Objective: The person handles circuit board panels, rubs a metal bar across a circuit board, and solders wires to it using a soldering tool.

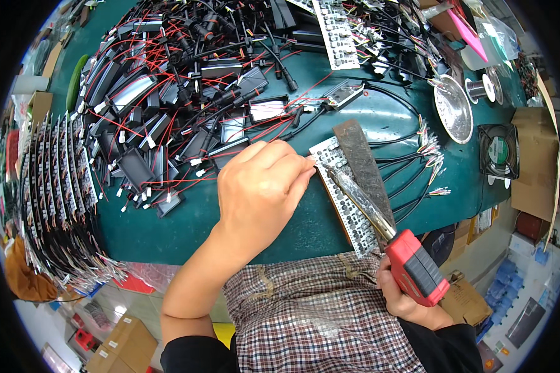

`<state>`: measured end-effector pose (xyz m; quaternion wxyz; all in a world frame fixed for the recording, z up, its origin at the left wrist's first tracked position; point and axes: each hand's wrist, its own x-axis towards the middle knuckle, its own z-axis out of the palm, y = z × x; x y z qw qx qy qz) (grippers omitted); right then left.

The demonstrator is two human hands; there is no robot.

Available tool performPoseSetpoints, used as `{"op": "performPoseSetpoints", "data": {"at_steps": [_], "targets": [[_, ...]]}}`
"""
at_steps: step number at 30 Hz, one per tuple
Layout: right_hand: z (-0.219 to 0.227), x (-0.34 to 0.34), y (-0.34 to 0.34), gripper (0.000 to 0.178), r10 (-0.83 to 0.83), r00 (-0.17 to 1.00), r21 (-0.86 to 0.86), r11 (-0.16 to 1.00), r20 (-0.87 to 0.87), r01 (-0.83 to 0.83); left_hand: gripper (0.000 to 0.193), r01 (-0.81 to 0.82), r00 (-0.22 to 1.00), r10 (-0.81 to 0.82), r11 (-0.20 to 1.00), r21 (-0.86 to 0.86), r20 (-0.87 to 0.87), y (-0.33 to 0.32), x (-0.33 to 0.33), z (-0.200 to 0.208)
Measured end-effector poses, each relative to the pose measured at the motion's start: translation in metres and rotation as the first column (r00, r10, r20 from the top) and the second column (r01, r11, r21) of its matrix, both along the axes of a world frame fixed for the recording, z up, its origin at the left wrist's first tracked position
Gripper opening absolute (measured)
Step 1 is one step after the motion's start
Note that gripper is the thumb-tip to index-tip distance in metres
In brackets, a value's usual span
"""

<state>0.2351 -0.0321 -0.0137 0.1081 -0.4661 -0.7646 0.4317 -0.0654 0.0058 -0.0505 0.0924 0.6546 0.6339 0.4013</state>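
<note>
Brown cardboard boxes stand about: one [537, 163] at the right end of the green tabletop [186, 227], more [127, 345] on the floor at lower left. The left hand [261, 186] rests on the tabletop, fingers [298, 177] pinched together at the edge of a white component strip [345, 199]; what they pinch I cannot tell. The right hand [404, 298] is wrapped around a red-handled soldering iron [410, 261], whose tip lies over the strip. Behind, a tangle of black modules with red wires [168, 112] covers the tabletop.
</note>
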Motion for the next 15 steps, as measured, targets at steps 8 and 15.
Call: {"op": "performPoseSetpoints", "data": {"at_steps": [8, 15], "targets": [[-0.0039, -0.0095, 0.0023, 0.024, -0.043, 0.997, -0.041, 0.998, -0.06, 0.041, 0.015, 0.016, 0.999, -0.015, 0.999, 0.033, -0.04, -0.0004, -0.0012, -0.0019], [-0.0068, -0.0088, -0.0009, 0.024, -0.105, 0.992, -0.082, 0.992, -0.074, 0.099, 0.015, 0.007, 0.997, -0.002, 0.998, 0.066, -0.075, 0.0005, 0.0006, -0.002]]}}
